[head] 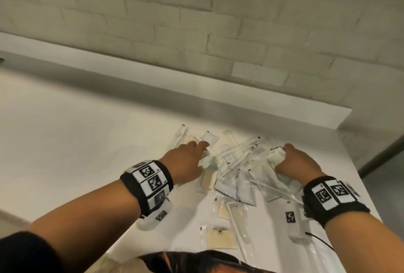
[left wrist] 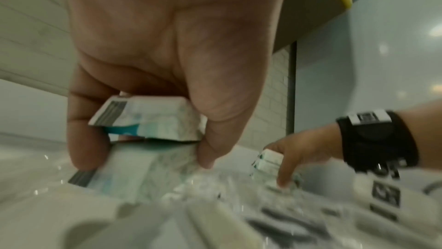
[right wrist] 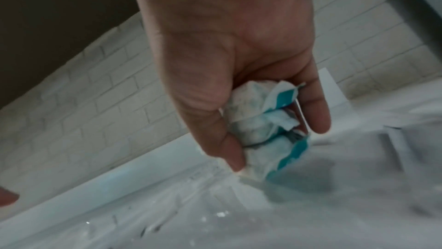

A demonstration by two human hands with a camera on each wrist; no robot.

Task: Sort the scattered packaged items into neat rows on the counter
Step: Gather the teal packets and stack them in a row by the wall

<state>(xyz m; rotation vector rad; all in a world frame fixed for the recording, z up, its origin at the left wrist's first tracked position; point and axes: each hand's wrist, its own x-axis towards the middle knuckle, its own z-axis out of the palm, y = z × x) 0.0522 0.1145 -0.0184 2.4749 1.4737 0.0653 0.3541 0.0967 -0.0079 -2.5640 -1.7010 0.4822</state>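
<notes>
A heap of clear and white sealed packets (head: pixel 234 163) lies scattered on the white counter (head: pixel 76 141). My left hand (head: pixel 188 159) reaches into the heap's left side; in the left wrist view its fingers (left wrist: pixel 86 139) and thumb pinch a white and teal packet (left wrist: pixel 148 119), just above another like it (left wrist: pixel 134 170). My right hand (head: pixel 293 161) is at the heap's right side and grips a small stack of white and teal packets (right wrist: pixel 265 124), seen in the head view as a white bundle (head: pixel 275 154) by its fingers.
Flat beige sachets (head: pixel 222 239) and long tube packets (head: pixel 238 218) lie near the front edge. A white brick wall (head: pixel 196 21) with a raised ledge (head: pixel 175 80) backs the counter. The counter's right edge (head: pixel 358 174) drops off just past my right wrist.
</notes>
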